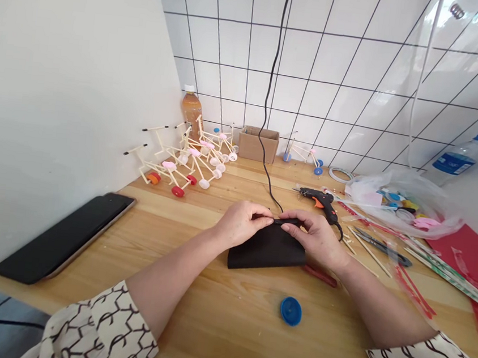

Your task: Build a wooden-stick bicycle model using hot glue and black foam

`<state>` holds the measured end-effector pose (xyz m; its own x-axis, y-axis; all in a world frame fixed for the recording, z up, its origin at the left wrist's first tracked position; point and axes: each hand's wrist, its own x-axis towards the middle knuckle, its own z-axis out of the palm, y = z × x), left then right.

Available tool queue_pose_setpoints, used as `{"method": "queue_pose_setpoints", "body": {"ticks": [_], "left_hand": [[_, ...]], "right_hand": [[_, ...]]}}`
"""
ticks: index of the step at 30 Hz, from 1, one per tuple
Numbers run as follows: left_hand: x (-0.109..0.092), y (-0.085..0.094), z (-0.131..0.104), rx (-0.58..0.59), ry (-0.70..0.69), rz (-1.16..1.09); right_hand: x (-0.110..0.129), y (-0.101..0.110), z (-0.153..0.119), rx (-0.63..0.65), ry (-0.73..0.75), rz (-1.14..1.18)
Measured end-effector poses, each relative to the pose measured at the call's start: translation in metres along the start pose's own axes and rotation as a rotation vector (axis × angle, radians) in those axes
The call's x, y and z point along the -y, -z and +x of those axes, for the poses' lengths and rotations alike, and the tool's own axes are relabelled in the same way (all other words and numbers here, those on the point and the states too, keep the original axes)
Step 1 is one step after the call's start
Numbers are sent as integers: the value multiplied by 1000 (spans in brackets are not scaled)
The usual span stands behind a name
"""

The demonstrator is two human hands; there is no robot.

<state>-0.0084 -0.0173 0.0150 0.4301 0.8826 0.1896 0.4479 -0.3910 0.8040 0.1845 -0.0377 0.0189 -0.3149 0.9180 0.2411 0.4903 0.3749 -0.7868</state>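
Observation:
A black sheet (268,250) lies curved on the wooden table in front of me, its near edge bulging in a soft fold. My left hand (245,220) pinches its far edge between thumb and fingers. A few centimetres away on the same edge, my right hand (312,232) is closed on it too, thumb on the near side. Whether that edge is rolled around something is hidden by my fingers. Red-handled tool parts (320,276) stick out from beneath the sheet at the right. Nearer to me, a blue round plastic cap or wheel (290,311) rests on the wood.
Stick-built models with wheels (194,157) crowd the back left by a drink bottle (191,108). A cardboard box (258,144) stands at the wall. To the right are a glue gun (320,202), scissors (381,246) and a plastic bag (407,202). A phone (66,235) lies left.

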Motion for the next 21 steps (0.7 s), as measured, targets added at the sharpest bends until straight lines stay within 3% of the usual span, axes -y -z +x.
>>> {"method": "queue_pose_setpoints", "body": {"ticks": [12,21], "left_hand": [[-6,0,-1,-8,76,-160],[-6,0,0,33,68,-168]], "right_hand": [[-1,4,-1,54,29,79],[3,2,-2,2,40,79]]}}
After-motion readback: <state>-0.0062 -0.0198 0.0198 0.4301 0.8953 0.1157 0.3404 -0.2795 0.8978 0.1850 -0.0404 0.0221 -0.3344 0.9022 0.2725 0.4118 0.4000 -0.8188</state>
